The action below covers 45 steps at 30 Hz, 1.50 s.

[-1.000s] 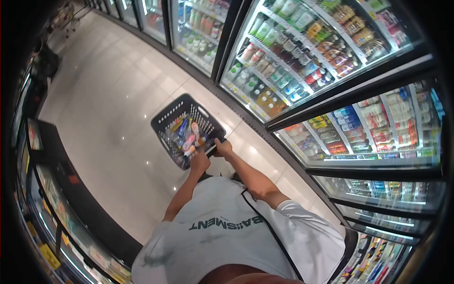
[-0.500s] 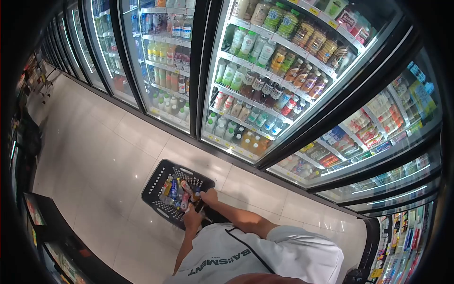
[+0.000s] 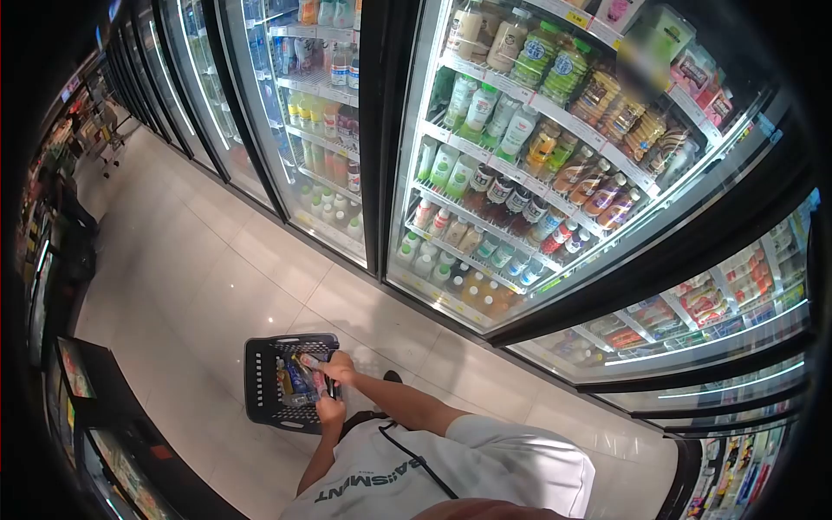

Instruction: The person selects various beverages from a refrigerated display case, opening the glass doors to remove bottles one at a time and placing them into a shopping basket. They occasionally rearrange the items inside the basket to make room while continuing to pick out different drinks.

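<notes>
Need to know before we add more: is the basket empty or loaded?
Loaded. The basket holds a heap of bottles and packets that covers most of its floor; both hands are at its near rim.

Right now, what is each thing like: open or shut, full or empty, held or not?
basket: full of packets and bottles, held by both hands
left hand: gripping the basket's near edge
right hand: gripping the basket's edge
fridge doors: shut, lit inside
fridge shelves: stocked with bottles

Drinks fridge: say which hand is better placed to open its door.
Right, probably. The right hand grips the basket on the side facing the fridge door; the left hand is on the far side.
</notes>
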Each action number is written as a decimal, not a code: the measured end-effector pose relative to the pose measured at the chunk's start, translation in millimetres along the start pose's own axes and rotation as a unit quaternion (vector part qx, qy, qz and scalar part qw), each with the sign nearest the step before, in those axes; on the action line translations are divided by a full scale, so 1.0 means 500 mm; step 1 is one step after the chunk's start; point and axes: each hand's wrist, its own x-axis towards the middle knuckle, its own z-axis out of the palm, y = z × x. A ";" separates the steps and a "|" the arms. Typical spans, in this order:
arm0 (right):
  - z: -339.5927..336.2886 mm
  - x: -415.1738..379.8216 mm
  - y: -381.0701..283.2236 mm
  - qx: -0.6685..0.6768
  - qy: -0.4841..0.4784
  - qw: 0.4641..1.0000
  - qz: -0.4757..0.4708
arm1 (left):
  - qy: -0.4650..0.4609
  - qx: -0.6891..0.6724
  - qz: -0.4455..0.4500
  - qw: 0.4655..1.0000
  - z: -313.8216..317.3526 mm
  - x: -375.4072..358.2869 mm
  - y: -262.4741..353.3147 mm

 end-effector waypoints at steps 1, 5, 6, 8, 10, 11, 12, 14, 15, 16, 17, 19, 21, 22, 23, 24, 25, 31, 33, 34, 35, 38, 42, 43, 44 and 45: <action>0.009 0.022 0.000 -0.007 -0.001 1.000 -0.013 | 0.006 -0.026 0.006 1.000 0.017 0.010 -0.009; 0.038 0.094 0.010 -0.078 -0.001 0.996 -0.043 | 0.042 -0.166 0.064 0.983 0.033 0.024 -0.004; 0.049 0.099 0.005 -0.071 0.004 0.997 -0.033 | 0.038 -0.153 0.062 0.986 0.023 0.027 -0.012; 0.036 0.081 -0.032 -0.056 -0.022 0.997 0.041 | 0.034 -0.134 0.060 0.989 0.030 0.050 -0.037; 0.027 0.082 -0.037 -0.032 -0.032 0.998 0.042 | 0.006 -0.103 0.069 0.992 0.020 0.063 -0.041; 0.024 0.081 -0.040 -0.019 -0.037 0.998 0.042 | -0.008 -0.087 0.075 0.993 0.015 0.070 -0.045; 0.016 0.095 -0.013 0.002 -0.034 0.998 0.044 | -0.015 -0.079 0.080 0.994 0.048 0.074 -0.051; 0.007 0.085 -0.024 0.058 -0.035 0.996 0.056 | -0.037 -0.048 0.088 0.994 0.030 0.084 -0.050; 0.017 0.095 -0.014 0.074 -0.035 0.995 0.060 | -0.042 -0.033 0.102 0.993 0.027 0.090 -0.063; 0.031 0.108 -0.002 0.090 -0.037 0.993 0.066 | -0.047 -0.016 0.116 0.992 0.025 0.097 -0.079; 0.038 0.107 -0.005 0.107 -0.039 0.991 0.071 | -0.052 0.001 0.130 0.990 0.010 0.099 -0.079; 0.045 0.128 0.016 0.145 -0.028 0.984 0.094 | -0.105 0.019 0.119 0.987 0.015 0.115 -0.086; 0.056 0.115 0.009 0.187 -0.017 0.975 0.121 | -0.137 0.038 0.131 0.981 -0.014 0.136 -0.100; 0.067 0.104 0.007 0.207 -0.014 0.969 0.136 | -0.136 0.028 0.150 0.979 -0.027 0.140 -0.116; 0.091 0.128 0.041 0.278 -0.025 0.953 0.116 | -0.139 0.041 0.181 0.973 -0.038 0.153 -0.145; 0.117 0.148 0.073 0.381 -0.076 0.915 0.107 | -0.141 0.053 0.213 0.966 -0.051 0.165 -0.171; 0.153 0.175 0.100 0.446 -0.139 0.875 0.124 | -0.188 0.119 0.164 0.961 -0.100 0.172 -0.157; 0.257 0.126 0.019 0.538 -0.101 0.799 0.248 | -0.169 0.159 0.332 0.914 -0.241 0.273 -0.274; 0.283 0.117 -0.011 0.560 -0.056 0.786 0.256 | -0.194 0.190 0.346 0.898 -0.251 0.315 -0.302; 0.299 0.115 -0.015 0.577 -0.045 0.775 0.254 | -0.220 0.212 0.341 0.889 -0.263 0.339 -0.298; 0.312 0.113 -0.016 0.593 -0.034 0.764 0.252 | -0.245 0.233 0.335 0.879 -0.275 0.355 -0.297; 0.347 0.117 0.007 0.593 -0.038 0.767 0.241 | -0.259 0.219 0.355 0.871 -0.308 0.373 -0.287; 0.369 0.102 0.002 0.581 -0.006 0.779 0.236 | -0.290 0.199 0.338 0.873 -0.320 0.384 -0.304; 0.370 0.102 -0.005 0.573 0.009 0.784 0.239 | -0.295 0.196 0.332 0.875 -0.323 0.386 -0.300; 0.372 0.102 -0.013 0.565 0.024 0.789 0.241 | -0.297 0.193 0.326 0.876 -0.328 0.387 -0.298; 0.375 0.106 -0.016 0.556 0.038 0.794 0.242 | -0.299 0.191 0.321 0.878 -0.332 0.389 -0.297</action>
